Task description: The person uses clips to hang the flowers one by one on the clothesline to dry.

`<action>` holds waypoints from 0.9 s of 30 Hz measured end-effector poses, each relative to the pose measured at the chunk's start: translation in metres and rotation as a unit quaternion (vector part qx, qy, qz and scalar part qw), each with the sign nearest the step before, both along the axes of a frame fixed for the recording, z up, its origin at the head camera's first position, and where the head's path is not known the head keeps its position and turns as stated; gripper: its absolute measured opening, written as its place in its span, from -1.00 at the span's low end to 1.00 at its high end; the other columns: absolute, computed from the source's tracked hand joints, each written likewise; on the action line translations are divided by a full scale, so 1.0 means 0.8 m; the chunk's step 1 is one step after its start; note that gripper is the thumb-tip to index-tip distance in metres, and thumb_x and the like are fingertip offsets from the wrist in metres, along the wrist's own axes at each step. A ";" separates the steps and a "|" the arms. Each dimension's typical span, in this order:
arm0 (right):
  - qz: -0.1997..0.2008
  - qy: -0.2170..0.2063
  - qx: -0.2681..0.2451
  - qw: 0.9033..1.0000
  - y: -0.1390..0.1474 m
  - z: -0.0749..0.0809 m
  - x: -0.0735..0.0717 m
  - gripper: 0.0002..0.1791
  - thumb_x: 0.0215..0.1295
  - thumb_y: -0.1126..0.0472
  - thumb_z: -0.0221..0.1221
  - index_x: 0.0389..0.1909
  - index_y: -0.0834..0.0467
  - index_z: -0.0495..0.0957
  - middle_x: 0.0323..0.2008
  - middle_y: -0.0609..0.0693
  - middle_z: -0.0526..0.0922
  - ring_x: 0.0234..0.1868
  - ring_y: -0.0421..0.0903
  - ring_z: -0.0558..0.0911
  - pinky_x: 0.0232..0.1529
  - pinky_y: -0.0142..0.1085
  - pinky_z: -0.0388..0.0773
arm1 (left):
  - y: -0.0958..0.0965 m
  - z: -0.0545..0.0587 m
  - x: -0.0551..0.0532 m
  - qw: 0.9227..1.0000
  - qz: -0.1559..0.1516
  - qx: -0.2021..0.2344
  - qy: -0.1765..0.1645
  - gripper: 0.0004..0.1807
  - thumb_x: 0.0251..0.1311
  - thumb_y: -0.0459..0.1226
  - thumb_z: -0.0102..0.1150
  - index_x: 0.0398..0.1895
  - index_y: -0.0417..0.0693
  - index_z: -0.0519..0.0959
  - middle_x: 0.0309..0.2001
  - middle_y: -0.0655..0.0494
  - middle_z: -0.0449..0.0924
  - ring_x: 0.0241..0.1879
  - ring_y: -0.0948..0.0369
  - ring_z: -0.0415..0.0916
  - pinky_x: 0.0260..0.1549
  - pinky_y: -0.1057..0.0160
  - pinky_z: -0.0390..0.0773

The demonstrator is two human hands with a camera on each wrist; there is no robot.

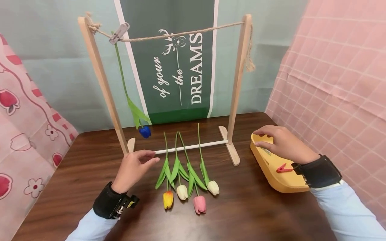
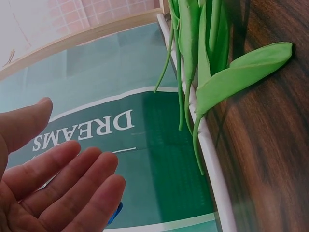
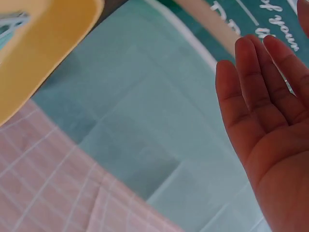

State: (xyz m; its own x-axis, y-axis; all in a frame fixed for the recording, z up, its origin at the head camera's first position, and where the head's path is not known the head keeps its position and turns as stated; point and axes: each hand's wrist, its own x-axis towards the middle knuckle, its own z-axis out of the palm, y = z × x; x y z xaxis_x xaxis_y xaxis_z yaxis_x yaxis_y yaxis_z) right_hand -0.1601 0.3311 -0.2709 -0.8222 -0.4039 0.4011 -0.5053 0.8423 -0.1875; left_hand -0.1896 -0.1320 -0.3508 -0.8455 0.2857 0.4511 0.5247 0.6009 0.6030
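Observation:
My left hand (image 1: 132, 169) hovers by the white rod at the left of the wooden stand, relaxed fingers holding nothing. Over the near left rim of a yellow basket (image 1: 266, 174) is my right hand (image 1: 281, 144), its fingers loosely extended and bare. Inside the basket lie a red clothespin (image 1: 284, 168) and a pale clip (image 3: 13, 23), partly cut off in the right wrist view. A blue tulip (image 1: 145, 131) hangs head down from the rope (image 1: 181, 33), held by a grey clothespin (image 1: 119, 33). On the table lie a yellow-orange tulip (image 1: 168, 199), a pink tulip (image 1: 199, 204) and two white tulips (image 1: 182, 192).
The stand has two posts (image 1: 238, 80) with feet, joined low down by a white rod (image 1: 208, 145); tulip stems cross it. Behind hangs a green printed cloth (image 1: 181, 113). Pink cloths (image 1: 331, 67) flank the dark wooden table (image 1: 238, 214).

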 end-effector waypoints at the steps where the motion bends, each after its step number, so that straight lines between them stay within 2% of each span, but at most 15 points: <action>1: -0.007 -0.008 0.000 1.000 0.005 -0.001 0.000 -0.63 0.04 0.26 0.45 -0.10 0.27 0.66 -0.20 0.06 0.70 -0.18 0.03 0.64 -0.19 -0.02 0.59 | 0.000 -0.001 0.000 1.000 0.001 -0.002 0.001 -0.73 0.13 -0.18 0.40 -0.17 -0.15 0.71 -0.28 0.05 0.72 -0.35 0.23 0.64 -0.36 0.17 0.63; 6: -0.029 -0.046 0.012 0.998 0.028 -0.004 -0.002 -0.59 0.04 0.21 0.46 -0.11 0.31 0.66 -0.20 0.12 0.70 -0.17 0.09 0.64 -0.14 0.03 0.58 | 0.001 -0.004 0.001 1.000 -0.002 -0.006 0.010 -0.74 0.12 -0.21 0.41 -0.18 -0.16 0.71 -0.29 0.04 0.72 -0.35 0.21 0.65 -0.38 0.15 0.63; 11: -0.047 -0.086 0.038 0.994 0.054 -0.007 -0.005 -0.61 0.05 0.25 0.45 -0.12 0.35 0.64 -0.21 0.16 0.68 -0.16 0.14 0.63 -0.10 0.07 0.55 | 0.004 -0.005 0.001 1.000 -0.006 -0.007 0.016 -0.75 0.13 -0.22 0.41 -0.19 -0.18 0.71 -0.29 0.04 0.72 -0.36 0.17 0.66 -0.38 0.11 0.63; 15: -0.070 -0.118 0.063 0.989 0.073 -0.007 -0.005 -0.64 0.07 0.27 0.43 -0.13 0.36 0.64 -0.19 0.18 0.68 -0.12 0.18 0.62 -0.06 0.10 0.52 | 0.002 -0.006 0.002 1.000 -0.003 -0.007 0.008 -0.73 0.14 -0.20 0.39 -0.17 -0.20 0.71 -0.28 0.02 0.72 -0.35 0.16 0.66 -0.37 0.11 0.63; 20: -0.086 -0.169 0.078 0.979 0.091 -0.011 -0.005 -0.65 0.09 0.23 0.42 -0.13 0.32 0.65 -0.19 0.14 0.68 -0.09 0.19 0.61 -0.03 0.12 0.51 | 0.001 -0.006 0.004 1.000 0.002 -0.012 0.004 -0.73 0.14 -0.18 0.39 -0.17 -0.17 0.71 -0.30 0.04 0.72 -0.38 0.20 0.65 -0.41 0.21 0.61; 24: -0.074 -0.201 0.111 0.970 0.102 -0.015 -0.006 -0.65 0.06 0.20 0.44 -0.15 0.28 0.66 -0.22 0.08 0.68 -0.15 0.14 0.62 -0.07 0.10 0.54 | 0.002 -0.005 0.004 1.000 0.000 -0.012 0.006 -0.73 0.15 -0.17 0.39 -0.18 -0.17 0.71 -0.30 0.04 0.72 -0.39 0.20 0.65 -0.43 0.24 0.60; 27: -0.050 -0.207 0.145 0.966 0.107 -0.021 -0.009 -0.66 -0.01 0.22 0.47 -0.21 0.26 0.68 -0.27 0.02 0.68 -0.23 0.08 0.62 -0.13 0.06 0.57 | 0.002 -0.005 0.004 1.000 0.001 -0.014 0.004 -0.73 0.15 -0.18 0.39 -0.19 -0.17 0.71 -0.30 0.03 0.72 -0.38 0.19 0.65 -0.41 0.21 0.61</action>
State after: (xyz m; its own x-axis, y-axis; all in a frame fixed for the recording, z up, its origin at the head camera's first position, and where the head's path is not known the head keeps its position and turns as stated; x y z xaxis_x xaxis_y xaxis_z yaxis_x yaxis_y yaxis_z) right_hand -0.1674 0.4167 -0.2880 -0.9287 -0.3603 -0.0881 -0.3510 0.9305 -0.1047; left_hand -0.1863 -0.1301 -0.3549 -0.8424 0.2964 0.4500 0.5284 0.6181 0.5820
